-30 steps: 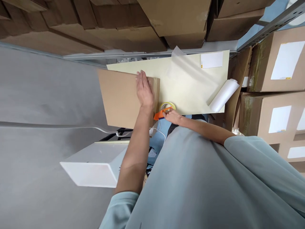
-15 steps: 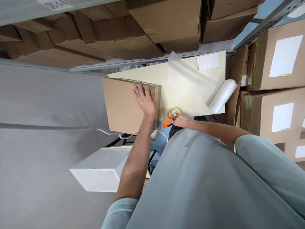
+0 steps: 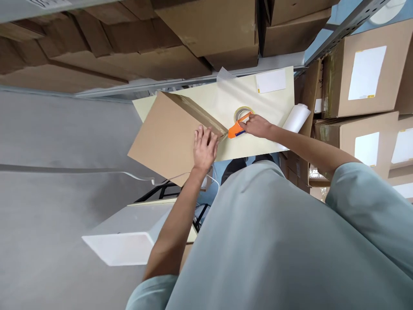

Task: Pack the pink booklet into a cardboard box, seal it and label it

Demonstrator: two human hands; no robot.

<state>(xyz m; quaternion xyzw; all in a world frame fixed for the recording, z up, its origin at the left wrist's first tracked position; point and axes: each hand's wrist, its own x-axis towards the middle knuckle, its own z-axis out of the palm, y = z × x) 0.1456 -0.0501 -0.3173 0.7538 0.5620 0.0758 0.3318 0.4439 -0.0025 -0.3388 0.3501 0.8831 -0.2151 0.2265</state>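
Observation:
A brown cardboard box [image 3: 171, 137] lies at an angle on the left part of the pale yellow table [image 3: 258, 144], with clear tape along its narrow side. My left hand [image 3: 205, 148] rests on the box near its right corner, fingers spread. In my right hand [image 3: 256, 125] is an orange tape dispenser [image 3: 235, 130] carrying a roll of tape [image 3: 243, 113]. The dispenser's tip is close to the box's right corner; whether they touch is unclear.
A sheet of clear wrap and a white label [image 3: 271, 81] lie on the table, with a white roll [image 3: 296, 118] at its right end. Cartons fill the shelf [image 3: 180, 82] behind. Labelled boxes [image 3: 371, 77] are stacked right. A white bin [image 3: 129, 247] and cable [image 3: 138, 176] are lower left.
The box has turned, its right end now angled down toward me. My right hand has moved up over the table with the dispenser. My left hand sits lower, near the box's corner.

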